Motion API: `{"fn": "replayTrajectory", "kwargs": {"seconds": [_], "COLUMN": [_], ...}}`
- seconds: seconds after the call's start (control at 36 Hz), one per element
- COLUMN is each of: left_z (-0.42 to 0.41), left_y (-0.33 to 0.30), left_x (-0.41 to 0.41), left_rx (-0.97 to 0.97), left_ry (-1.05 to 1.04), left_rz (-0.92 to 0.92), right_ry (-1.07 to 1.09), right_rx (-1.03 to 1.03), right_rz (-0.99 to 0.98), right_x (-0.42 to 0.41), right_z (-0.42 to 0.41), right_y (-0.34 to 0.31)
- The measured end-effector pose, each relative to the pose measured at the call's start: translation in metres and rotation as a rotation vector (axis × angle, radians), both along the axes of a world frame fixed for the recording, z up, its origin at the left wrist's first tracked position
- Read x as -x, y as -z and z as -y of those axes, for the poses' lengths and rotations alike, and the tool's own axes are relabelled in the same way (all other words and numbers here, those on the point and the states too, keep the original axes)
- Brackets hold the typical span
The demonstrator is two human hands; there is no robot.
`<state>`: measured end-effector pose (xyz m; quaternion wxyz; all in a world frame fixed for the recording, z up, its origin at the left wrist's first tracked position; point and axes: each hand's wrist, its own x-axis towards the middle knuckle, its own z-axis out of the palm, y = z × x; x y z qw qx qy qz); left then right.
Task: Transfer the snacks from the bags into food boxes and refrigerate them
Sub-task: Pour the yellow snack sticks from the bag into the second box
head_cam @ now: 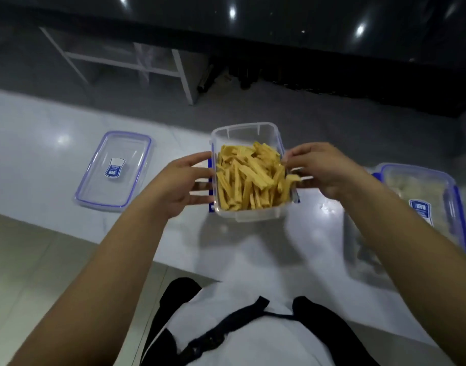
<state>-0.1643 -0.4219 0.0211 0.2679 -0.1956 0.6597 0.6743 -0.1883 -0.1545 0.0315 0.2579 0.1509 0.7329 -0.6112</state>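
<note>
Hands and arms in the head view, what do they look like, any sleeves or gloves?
Both the left hand and right hand are bare, without gloves, rings or a watch. Both forearms are uncovered as far as the frame shows, so no sleeves are visible.

Dim, soft-focus wide-angle view; ceiling-light glare spots the glossy counter (pixel 42 154), edges bowed.

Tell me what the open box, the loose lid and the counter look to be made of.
Open box: clear hard plastic, likely; the yellow snack sticks show through its walls. Loose lid: clear glossy plastic with a blue rim seal, probably rubbery, and a blue label. Counter: white polished stone or tile, hard to tell which; it mirrors the ceiling lights.
</note>
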Motion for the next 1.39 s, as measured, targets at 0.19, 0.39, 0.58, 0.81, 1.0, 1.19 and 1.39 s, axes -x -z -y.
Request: {"fn": "replayTrajectory", "kwargs": {"seconds": [0.19, 0.39, 0.58, 0.81, 1.0, 1.19, 1.39], "left_z": [0.002, -0.007, -0.003, 0.010, 0.030, 0.085, 0.168], "left_y": [0.004, 0.009, 0.015, 0.024, 0.026, 0.032, 0.049], "left_x": [-0.014, -0.005, -0.016, -0.022, -0.027, -0.011, 0.020], "left_rx": [-0.008, 0.078, 0.051, 0.114, 0.204, 0.738, 1.161], "left_ry": [0.028, 0.028, 0.037, 0.038, 0.030, -0.010, 0.098], "left_rz": [0.007, 0.007, -0.039, -0.047, -0.041, -0.236, 0.070], "right_ry": [-0.039, -0.020, 0.045, 0.126, 0.245, 0.074, -0.394], "right_rx": [0.053, -0.010, 0.032, 0.097, 0.258, -0.057, -0.673], "right_rz": [0.025, -0.008, -0.015, -0.029, 0.076, -0.127, -0.537], "right_x": [-0.012, -0.007, -0.022, -0.036, -0.053, -0.055, -0.047], "right_z": [-0.009, 0.003, -0.004, 0.012, 0.040, 0.048, 0.083], "right_y": [0.002, 0.010, 0.022, 0.041, 0.049, 0.035, 0.009]}}
